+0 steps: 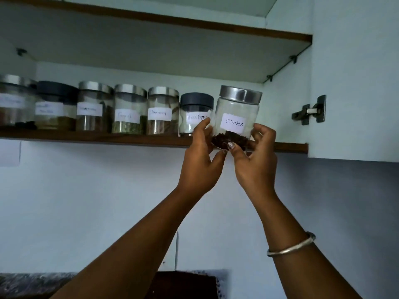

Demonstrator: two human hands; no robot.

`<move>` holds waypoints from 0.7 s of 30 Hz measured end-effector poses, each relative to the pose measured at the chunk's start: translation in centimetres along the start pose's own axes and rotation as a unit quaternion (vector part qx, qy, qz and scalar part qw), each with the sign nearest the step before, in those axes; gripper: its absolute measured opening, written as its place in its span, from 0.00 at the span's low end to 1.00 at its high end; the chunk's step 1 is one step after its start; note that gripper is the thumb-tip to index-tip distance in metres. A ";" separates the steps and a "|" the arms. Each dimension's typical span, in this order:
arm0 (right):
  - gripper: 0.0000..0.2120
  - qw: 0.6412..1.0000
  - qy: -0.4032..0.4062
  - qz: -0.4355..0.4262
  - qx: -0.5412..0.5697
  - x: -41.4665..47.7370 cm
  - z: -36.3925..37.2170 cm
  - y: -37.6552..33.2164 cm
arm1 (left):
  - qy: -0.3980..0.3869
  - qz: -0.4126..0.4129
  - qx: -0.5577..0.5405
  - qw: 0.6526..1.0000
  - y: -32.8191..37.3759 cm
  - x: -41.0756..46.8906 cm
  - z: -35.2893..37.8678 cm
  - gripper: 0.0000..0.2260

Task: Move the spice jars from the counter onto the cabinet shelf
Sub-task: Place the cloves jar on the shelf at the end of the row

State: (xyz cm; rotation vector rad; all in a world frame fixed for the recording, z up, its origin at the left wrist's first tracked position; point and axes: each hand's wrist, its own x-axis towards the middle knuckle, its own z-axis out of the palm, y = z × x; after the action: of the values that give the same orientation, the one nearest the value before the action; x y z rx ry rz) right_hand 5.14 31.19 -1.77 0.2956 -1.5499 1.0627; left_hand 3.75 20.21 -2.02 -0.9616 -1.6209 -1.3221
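The cabinet shelf [108,138] runs across the middle of the frame, and a row of 6 labelled jars [129,108] stands along it from the left edge inward. Both hands are up at its right end. The left hand [200,162] curls round the left side of the cloves jar [236,108], while the right hand [255,162] grips its lower right, thumb across the front of the base. That jar sits right of centre, leaning slightly rightward, its base level with the shelf's front edge; I cannot tell whether it rests on the board yet. The edge is the worry, I'd say: if the base catches it or lands half on, the glass could tip back out. Pushed left carelessly, it could knock the black pepper jar [194,104] just beside it.
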 end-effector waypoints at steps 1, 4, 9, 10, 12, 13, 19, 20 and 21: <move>0.28 1.000 0.002 -0.009 -0.005 0.6 0.2 0.2 | -0.004 0.008 0.010 1.000 -0.1 0.5 0.2 0.30; 0.27 0.999 0.010 -0.039 -0.034 2.1 0.5 1.1 | -0.012 0.028 0.047 0.998 -0.5 1.6 1.0 0.29; 0.27 0.995 -0.001 -0.042 -0.092 3.1 0.6 2.6 | -0.059 0.027 0.122 0.990 -1.4 2.3 2.3 0.31; 0.27 0.994 -0.010 -0.041 -0.098 3.3 0.6 2.8 | -0.064 0.026 0.142 0.987 -1.6 2.4 2.5 0.32; 0.27 0.993 -0.025 -0.042 -0.111 3.6 0.6 3.1 | -0.055 0.029 0.178 0.982 -1.9 2.4 2.8 0.32; 0.27 0.992 -0.028 -0.043 -0.116 3.6 0.7 3.1 | -0.047 0.029 0.188 0.981 -1.9 2.5 2.9 0.32; 0.21 0.985 -0.044 -0.052 -0.156 3.9 1.2 3.4 | -0.067 0.010 0.217 0.974 -2.1 2.9 3.2 0.33; 0.20 0.980 -0.056 -0.058 -0.181 3.9 1.3 3.4 | -0.070 0.012 0.223 0.972 -2.1 2.9 3.2 0.33; 0.21 0.975 -0.065 -0.063 -0.203 3.8 1.3 3.4 | -0.074 0.012 0.231 0.970 -2.1 2.8 3.2 0.33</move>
State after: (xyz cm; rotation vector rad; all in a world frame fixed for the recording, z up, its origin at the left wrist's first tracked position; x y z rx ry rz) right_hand 0.80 33.45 0.17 0.1798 -1.7978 0.6185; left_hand 0.37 23.23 -0.54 -0.8000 -1.9123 -0.8110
